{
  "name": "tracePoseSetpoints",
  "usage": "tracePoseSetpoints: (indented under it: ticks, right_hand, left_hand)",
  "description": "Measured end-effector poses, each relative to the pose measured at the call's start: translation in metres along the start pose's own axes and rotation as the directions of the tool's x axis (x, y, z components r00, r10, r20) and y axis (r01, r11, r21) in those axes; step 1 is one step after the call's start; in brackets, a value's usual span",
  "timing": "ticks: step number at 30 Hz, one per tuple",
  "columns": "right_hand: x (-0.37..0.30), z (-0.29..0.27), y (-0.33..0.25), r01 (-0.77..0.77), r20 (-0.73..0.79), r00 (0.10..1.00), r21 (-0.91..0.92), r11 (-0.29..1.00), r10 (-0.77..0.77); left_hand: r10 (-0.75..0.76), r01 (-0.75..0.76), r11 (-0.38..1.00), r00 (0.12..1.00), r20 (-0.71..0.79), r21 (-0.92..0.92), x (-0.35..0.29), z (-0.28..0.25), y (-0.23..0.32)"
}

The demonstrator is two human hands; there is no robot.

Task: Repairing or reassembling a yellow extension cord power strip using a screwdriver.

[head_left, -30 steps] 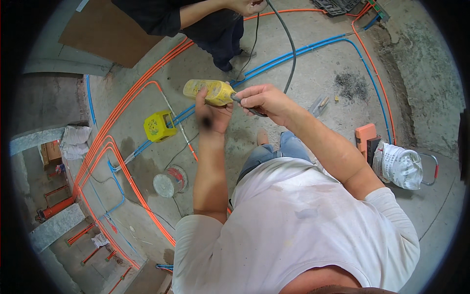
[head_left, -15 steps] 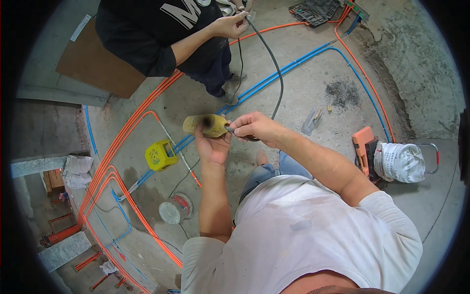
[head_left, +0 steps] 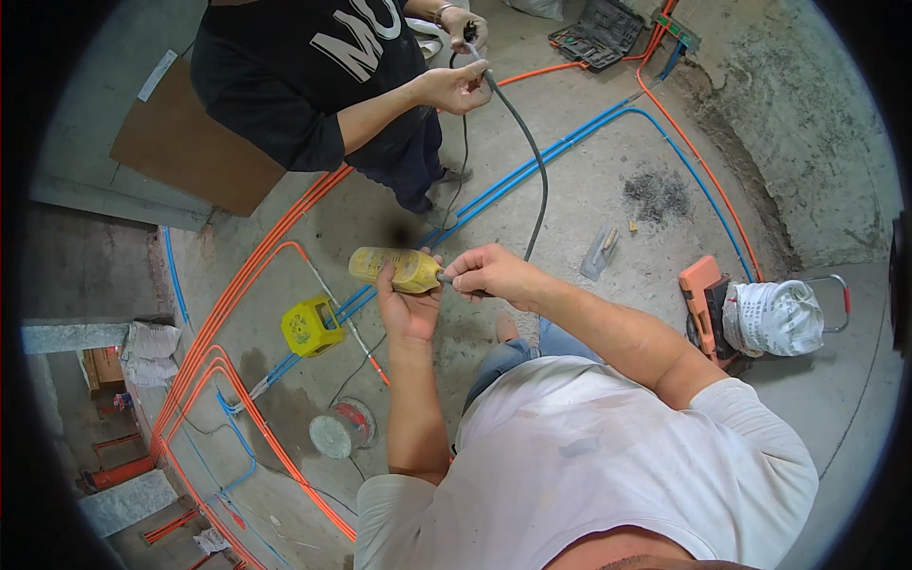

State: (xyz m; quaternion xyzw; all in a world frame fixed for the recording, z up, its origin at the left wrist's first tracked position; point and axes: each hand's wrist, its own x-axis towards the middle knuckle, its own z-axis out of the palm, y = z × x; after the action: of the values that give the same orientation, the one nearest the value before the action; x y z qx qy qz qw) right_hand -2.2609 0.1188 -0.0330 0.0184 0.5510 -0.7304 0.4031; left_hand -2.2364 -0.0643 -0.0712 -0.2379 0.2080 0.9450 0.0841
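Observation:
My left hand is wrapped round a yellow, partly see-through plastic bottle, tilted nearly flat with its mouth toward my right hand. That hand is closed on the end of a dark cable, holding it at the bottle's mouth. Whether the tip sits inside the mouth is hard to make out. From near my right hand, a dark cable curves up to the co-worker's hands, which grip its far part. The co-worker stands across from me in a dark top.
Orange conduits and blue pipes run along the concrete floor. A yellow box-like container and a round bucket stand at left. At right lie a trowel, an orange tool case and a white sack. An open toolbox lies far off.
The bottle and both my hands sit slightly lower in the picture. The co-worker's hands have also shifted lower, showing more of the cable between them.

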Motion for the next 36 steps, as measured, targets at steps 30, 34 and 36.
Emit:
tracePoseSetpoints:
  ticks: [30,34,36]
  right_hand:
    - [-0.031,0.008,-0.028,0.202,-0.053,0.978,-0.023,0.979,-0.203]
    - [-0.029,0.001,-0.024,0.019,0.065,0.997,0.303,0.953,-0.040]
    - [-0.028,-0.003,-0.019,0.009,0.090,0.995,0.325,0.946,-0.040]
  left_hand:
    - [0.544,-0.584,0.770,0.811,0.216,0.255,-0.013,0.058,0.005]
    - [0.414,-0.480,0.849,0.864,0.285,0.221,-0.014,0.057,-0.004]
    - [0.356,-0.441,0.868,0.874,0.331,0.229,-0.021,0.067,-0.007]
